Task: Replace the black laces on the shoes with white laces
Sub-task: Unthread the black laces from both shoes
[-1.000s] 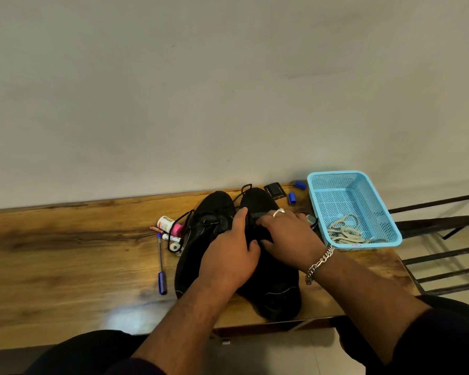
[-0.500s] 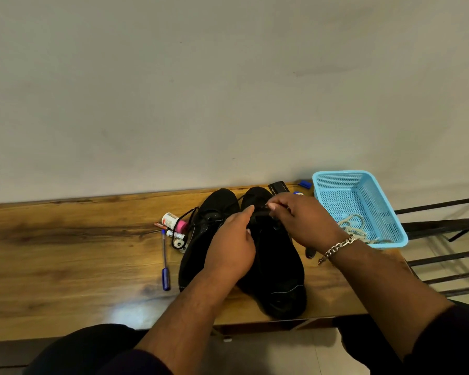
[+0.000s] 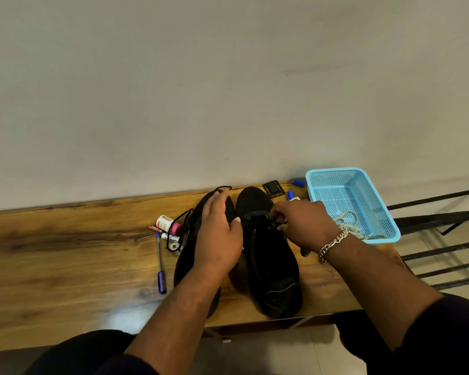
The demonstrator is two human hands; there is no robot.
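Note:
Two black shoes stand side by side on the wooden table, toes toward the wall. My left hand [image 3: 218, 236] lies over the left shoe [image 3: 187, 263] with its fingers stretched out, thumb toward the right shoe. My right hand [image 3: 302, 223] pinches the black lace [image 3: 257, 220] at the upper eyelets of the right shoe [image 3: 272, 272]. A loose black lace [image 3: 183, 216] loops off the left shoe's side and past its toe. White laces [image 3: 348, 224] lie bundled in the blue basket [image 3: 374, 196] at the right.
Left of the shoes lie a blue pen [image 3: 160, 263], markers [image 3: 169, 236] and a white-and-pink tube [image 3: 168, 223]. A small black case [image 3: 274, 188] and blue caps [image 3: 298, 182] sit by the wall. A black metal rack [image 3: 444, 239] stands past the table's right end.
My left hand let go at the right shoe's laces and moved left onto the left shoe, fingers spreading. My right hand stayed at the right shoe's lace, shifting slightly.

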